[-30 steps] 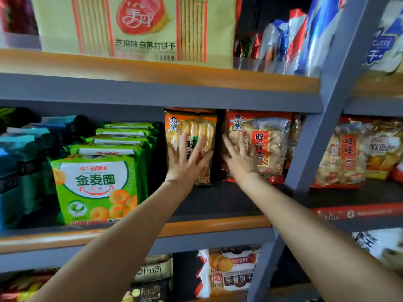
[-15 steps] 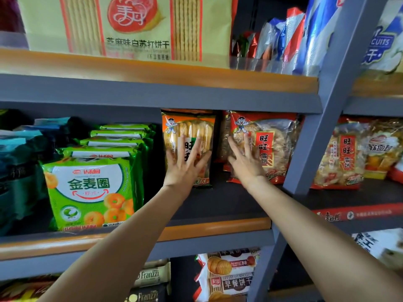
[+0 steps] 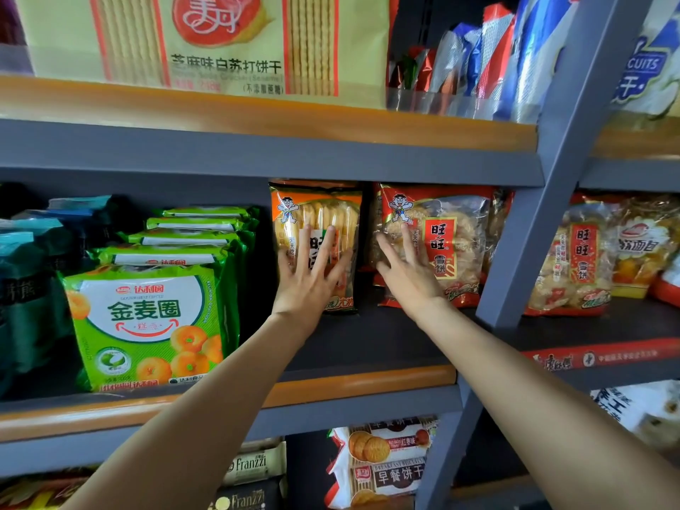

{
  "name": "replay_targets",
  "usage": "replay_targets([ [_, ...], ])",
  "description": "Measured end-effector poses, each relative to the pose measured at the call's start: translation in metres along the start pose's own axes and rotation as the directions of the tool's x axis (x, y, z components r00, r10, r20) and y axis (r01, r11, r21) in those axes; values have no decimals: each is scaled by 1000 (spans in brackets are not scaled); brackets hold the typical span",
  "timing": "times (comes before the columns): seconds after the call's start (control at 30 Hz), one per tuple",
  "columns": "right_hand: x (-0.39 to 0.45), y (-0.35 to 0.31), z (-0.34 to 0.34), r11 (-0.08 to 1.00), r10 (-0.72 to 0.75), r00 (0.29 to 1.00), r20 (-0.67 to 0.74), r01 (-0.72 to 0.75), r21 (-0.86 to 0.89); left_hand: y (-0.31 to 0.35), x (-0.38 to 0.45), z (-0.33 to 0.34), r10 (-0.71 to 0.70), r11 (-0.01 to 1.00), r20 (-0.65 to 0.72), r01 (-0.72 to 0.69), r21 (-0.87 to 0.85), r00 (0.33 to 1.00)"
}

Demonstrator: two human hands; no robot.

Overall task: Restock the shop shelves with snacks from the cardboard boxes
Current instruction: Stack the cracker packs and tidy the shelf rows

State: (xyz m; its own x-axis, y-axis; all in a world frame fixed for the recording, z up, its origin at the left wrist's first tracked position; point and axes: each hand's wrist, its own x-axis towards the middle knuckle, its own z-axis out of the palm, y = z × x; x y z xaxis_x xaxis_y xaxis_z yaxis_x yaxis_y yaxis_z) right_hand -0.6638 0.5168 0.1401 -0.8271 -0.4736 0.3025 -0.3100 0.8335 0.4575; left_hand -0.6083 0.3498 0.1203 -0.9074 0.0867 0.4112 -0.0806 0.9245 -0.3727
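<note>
An orange rice-cracker bag (image 3: 320, 211) stands upright at the back of the middle shelf (image 3: 368, 377). My left hand (image 3: 311, 277) presses flat against its front with straight, spread fingers. Beside it on the right stands a red rice-cracker bag (image 3: 456, 237), and my right hand (image 3: 408, 274) lies flat on its lower left part, fingers straight. Both arms reach in from below. No cardboard box is in view.
Green ring-biscuit packs (image 3: 147, 325) stand in a row left of my arms, with dark teal packs (image 3: 25, 259) further left. A slanted grey upright (image 3: 537, 200) divides the shelves; more red bags (image 3: 574, 259) sit beyond it. Cracker packs (image 3: 220, 42) fill the shelf above, biscuits (image 3: 386, 461) the one below.
Both hands stay flat on the two bags. The red bag has shifted slightly and stands straighter; the view has drifted a little left.
</note>
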Motion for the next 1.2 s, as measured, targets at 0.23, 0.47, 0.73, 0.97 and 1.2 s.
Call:
replay_targets([
  [0.23, -12, -3, -7, 992, 51, 997, -60, -44, 116, -4, -8, -4, -38, 998, -34, 36, -58, 999],
  [0.47, -22, -41, -25, 869, -29, 965, -261, 154, 471, -11, -27, -6, -202, 953, -4, 196, -231, 979],
  [0.73, -9, -56, -12, 935, -48, 976, -213, 119, 335, -14, -30, -13, -162, 934, 72, 176, -311, 984],
  [0.97, -19, -51, -18, 909, -71, 953, -293, 183, 376, -7, -36, -15, -221, 924, 43, 223, -310, 974],
  [1.2, -123, -8, -28, 859, 176, 715, -677, 224, 461, 29, -66, -57, -165, 879, -488, -96, -466, 857],
])
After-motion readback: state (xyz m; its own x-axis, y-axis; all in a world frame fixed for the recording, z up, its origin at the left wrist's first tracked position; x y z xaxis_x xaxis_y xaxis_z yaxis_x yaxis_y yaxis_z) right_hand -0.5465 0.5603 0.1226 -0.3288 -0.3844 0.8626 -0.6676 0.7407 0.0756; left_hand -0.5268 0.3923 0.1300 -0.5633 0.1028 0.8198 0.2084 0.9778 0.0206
